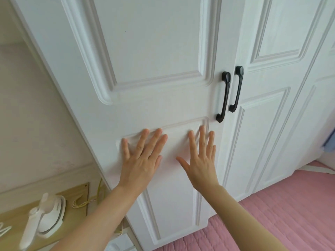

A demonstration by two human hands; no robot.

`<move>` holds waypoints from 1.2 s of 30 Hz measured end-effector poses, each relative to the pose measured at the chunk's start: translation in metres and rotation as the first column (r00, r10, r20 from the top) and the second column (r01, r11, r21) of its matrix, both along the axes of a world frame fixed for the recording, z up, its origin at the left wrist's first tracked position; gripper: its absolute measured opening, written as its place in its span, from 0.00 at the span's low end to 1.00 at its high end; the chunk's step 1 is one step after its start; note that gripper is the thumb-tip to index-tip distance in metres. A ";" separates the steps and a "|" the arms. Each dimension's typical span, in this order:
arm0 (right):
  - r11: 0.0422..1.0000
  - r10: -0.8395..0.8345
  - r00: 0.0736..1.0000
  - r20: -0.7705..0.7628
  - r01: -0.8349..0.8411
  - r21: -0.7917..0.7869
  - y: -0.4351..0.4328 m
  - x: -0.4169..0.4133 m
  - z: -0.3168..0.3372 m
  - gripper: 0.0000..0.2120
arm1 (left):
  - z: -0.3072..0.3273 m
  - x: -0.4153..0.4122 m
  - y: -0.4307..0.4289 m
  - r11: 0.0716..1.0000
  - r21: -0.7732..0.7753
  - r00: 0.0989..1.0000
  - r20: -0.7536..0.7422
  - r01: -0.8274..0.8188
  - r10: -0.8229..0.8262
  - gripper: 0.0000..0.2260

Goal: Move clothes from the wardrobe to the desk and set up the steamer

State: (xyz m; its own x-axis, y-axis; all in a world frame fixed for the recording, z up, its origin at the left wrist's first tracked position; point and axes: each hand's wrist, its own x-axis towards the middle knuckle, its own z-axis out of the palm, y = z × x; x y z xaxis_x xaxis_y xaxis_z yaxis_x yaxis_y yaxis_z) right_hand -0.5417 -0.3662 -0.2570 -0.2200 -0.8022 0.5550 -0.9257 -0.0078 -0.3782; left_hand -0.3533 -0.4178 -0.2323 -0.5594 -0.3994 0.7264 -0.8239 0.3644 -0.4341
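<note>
Left hand [139, 163]: fingers [143, 140] are spread straight before the closed wardrobe door [154, 51], nothing gripped.
Right hand [201, 165]: splayed alongside, nothing held, below the black handles [223, 96].
Steamer [49, 212]: seen resting on the tabletop [14, 212], lower left.

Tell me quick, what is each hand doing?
Left hand: open, fingers straight, flat on the door, holding nothing.
Right hand: open, fingers spread, on the same door, holding nothing.

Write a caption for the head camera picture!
Left hand and right hand spread open at the closed white wardrobe, below its black handles; steamer sits on the desk.
</note>
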 end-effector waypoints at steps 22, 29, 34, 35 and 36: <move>0.993 0.093 0.995 -0.026 -0.095 -0.070 -0.034 -0.007 -0.010 0.43 | -0.009 -0.005 -0.014 0.995 -0.088 0.998 0.002 -0.056 0.057 0.29; 0.999 0.026 0.997 -0.067 -0.028 -0.034 -0.023 -0.004 -0.002 0.45 | 0.000 -0.007 -0.005 1.000 0.002 0.999 -0.029 -0.025 0.025 0.30; 0.999 -0.034 0.997 -0.068 0.037 0.040 -0.005 0.005 0.007 0.46 | 0.008 -0.002 0.014 0.992 0.123 0.999 -0.044 0.010 -0.005 0.34; 0.997 -0.035 0.998 -0.052 0.038 0.071 0.000 0.009 0.009 0.46 | 0.008 0.002 0.020 0.986 0.167 0.999 -0.033 0.013 -0.008 0.35; 0.995 -0.025 0.999 -0.031 0.028 0.095 0.005 0.012 0.008 0.45 | 0.003 0.007 0.025 0.981 0.193 1.000 -0.025 0.004 0.000 0.35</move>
